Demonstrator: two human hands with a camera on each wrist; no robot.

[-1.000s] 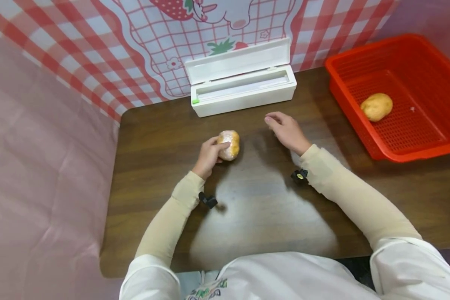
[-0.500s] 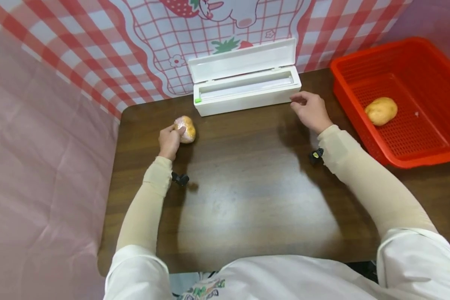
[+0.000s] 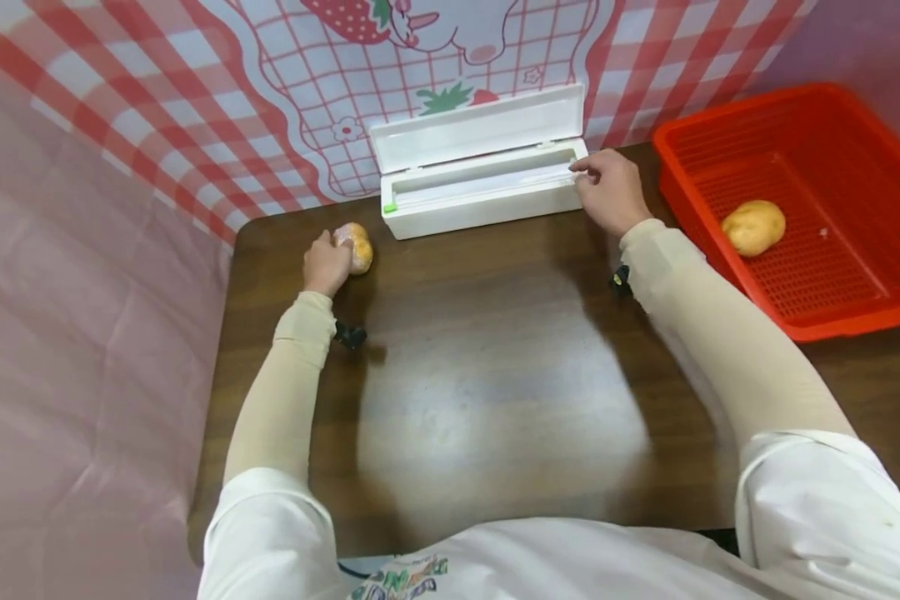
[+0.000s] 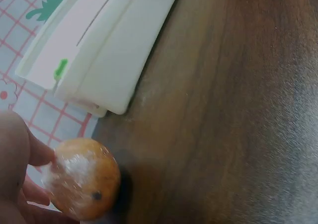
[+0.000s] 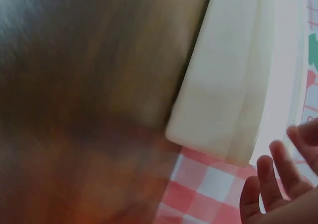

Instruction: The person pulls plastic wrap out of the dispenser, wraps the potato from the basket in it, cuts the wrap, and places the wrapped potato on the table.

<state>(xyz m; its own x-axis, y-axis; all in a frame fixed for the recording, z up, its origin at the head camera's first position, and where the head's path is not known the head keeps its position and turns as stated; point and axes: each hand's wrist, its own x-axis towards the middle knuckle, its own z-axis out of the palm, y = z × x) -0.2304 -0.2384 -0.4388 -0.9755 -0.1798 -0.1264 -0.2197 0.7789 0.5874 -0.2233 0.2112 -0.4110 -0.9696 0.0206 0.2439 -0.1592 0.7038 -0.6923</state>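
Note:
My left hand (image 3: 326,264) holds a potato (image 3: 356,250) wrapped in clear plastic film at the back left of the table. In the left wrist view, wrinkled shiny film covers the potato (image 4: 85,178), and my fingers and thumb lie against its near side. A long white plastic wrap dispenser (image 3: 487,209) stands against the back wall with its lid raised and a pale roll inside. At the dispenser's right end is my right hand (image 3: 612,192), fingertips over the rim. The right wrist view shows that hand's fingers apart and slightly bent, holding nothing visible.
A red plastic basket (image 3: 708,258) stands on the right, with an unwrapped potato (image 3: 754,227) lying in it. Behind the brown wooden table (image 3: 487,383) hangs a red checked cloth (image 3: 157,75). A small green piece (image 3: 390,207) marks the dispenser's left end.
My left hand has carried the wrapped potato left and back, from mid-table to the dispenser's left. My right hand has moved right and back, up to the dispenser's right end.

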